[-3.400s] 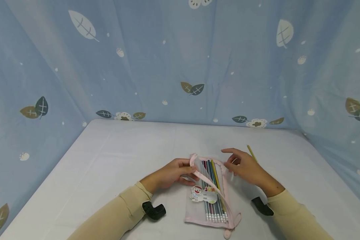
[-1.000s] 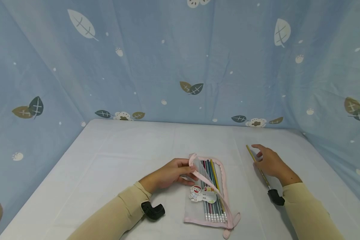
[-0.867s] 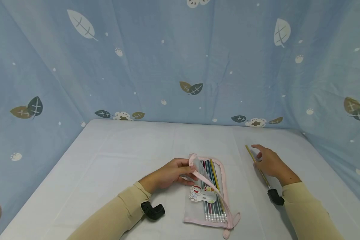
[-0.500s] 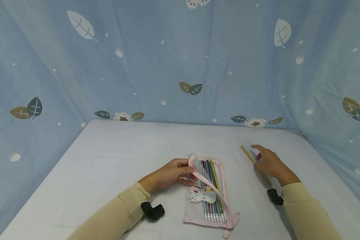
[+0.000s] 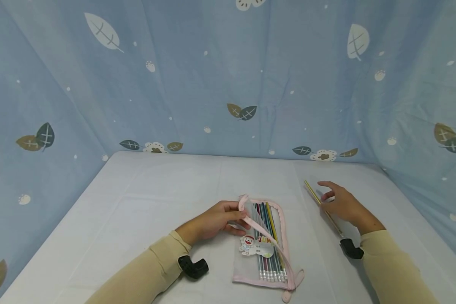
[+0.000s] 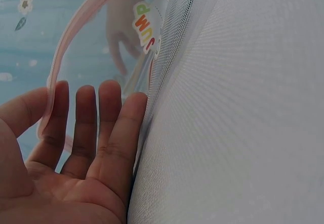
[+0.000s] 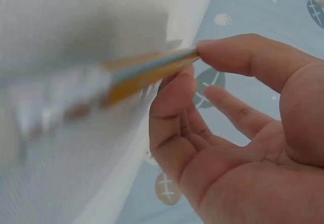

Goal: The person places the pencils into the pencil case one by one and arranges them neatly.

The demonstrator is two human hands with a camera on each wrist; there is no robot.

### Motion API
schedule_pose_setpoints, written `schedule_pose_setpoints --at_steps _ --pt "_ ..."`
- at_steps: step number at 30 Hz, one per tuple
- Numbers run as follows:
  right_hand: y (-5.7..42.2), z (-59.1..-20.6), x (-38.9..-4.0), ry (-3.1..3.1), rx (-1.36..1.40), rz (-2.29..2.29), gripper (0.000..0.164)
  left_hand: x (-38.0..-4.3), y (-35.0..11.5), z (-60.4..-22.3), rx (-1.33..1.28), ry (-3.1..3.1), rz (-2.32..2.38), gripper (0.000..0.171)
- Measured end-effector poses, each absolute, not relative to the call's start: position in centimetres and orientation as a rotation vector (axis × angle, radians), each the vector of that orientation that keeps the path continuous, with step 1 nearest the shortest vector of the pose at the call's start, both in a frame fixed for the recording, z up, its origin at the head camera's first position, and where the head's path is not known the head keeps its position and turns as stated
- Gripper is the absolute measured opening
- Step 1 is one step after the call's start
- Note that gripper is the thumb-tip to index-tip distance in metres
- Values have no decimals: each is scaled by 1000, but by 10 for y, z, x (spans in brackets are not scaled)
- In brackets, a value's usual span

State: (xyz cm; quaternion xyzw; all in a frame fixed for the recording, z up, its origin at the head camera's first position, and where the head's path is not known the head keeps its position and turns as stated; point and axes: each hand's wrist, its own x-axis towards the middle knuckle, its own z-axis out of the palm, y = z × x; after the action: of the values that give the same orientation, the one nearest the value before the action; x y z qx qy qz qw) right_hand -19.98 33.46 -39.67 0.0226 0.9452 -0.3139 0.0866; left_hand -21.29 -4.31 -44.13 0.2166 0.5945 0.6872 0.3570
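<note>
A see-through mesh pencil pouch [image 5: 247,264] with pink trim lies on the table, its top opened, several pencils [image 5: 266,221] inside. My left hand [image 5: 214,219] pinches the pouch's pink edge between thumb and index finger. In the left wrist view the other fingers of that left hand [image 6: 91,153] are held fairly straight beside the mesh. Right of the pouch, my right hand [image 5: 343,204] pinches a yellow pencil [image 5: 312,192] between thumb and finger. The right wrist view shows that pencil [image 7: 152,75] up close, its metal-banded eraser end blurred toward the camera.
A white cloth covers the table [image 5: 167,181]. Blue leaf-patterned fabric [image 5: 197,76] hangs around its back and sides. A pink strap loop [image 5: 299,278] sticks out at the pouch's near right corner. A black wrist mount [image 5: 194,267] sits at each sleeve.
My right hand has moved right, from beside the pouch to the yellow pencil, and taken hold of it. The pencil's far end has swung left. My left hand stays on the pouch edge.
</note>
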Motion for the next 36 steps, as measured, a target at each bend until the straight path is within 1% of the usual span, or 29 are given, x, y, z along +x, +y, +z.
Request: schedule_pose_setpoints --at_steps 5,11,17,23,32,36 --pt "337 -395 -199 2743 -7 -1077 70 -212 -44 -441 557 1538 1775 33" --pt "338 -396 -201 2676 -29 -1189 73 -211 -44 -439 556 1540 1771 35" --pt "334 -395 -202 2645 -49 -1259 77 -212 -44 -440 557 1532 1776 34" --pt "324 -392 -201 2577 -71 -1371 83 -212 -44 -440 558 1527 1776 33" --pt "315 -393 -202 2488 -75 -1507 98 -212 -44 -439 567 1534 1768 32" --pt "311 -393 -201 2483 -92 -1537 102 -212 -43 -438 561 1531 1766 33"
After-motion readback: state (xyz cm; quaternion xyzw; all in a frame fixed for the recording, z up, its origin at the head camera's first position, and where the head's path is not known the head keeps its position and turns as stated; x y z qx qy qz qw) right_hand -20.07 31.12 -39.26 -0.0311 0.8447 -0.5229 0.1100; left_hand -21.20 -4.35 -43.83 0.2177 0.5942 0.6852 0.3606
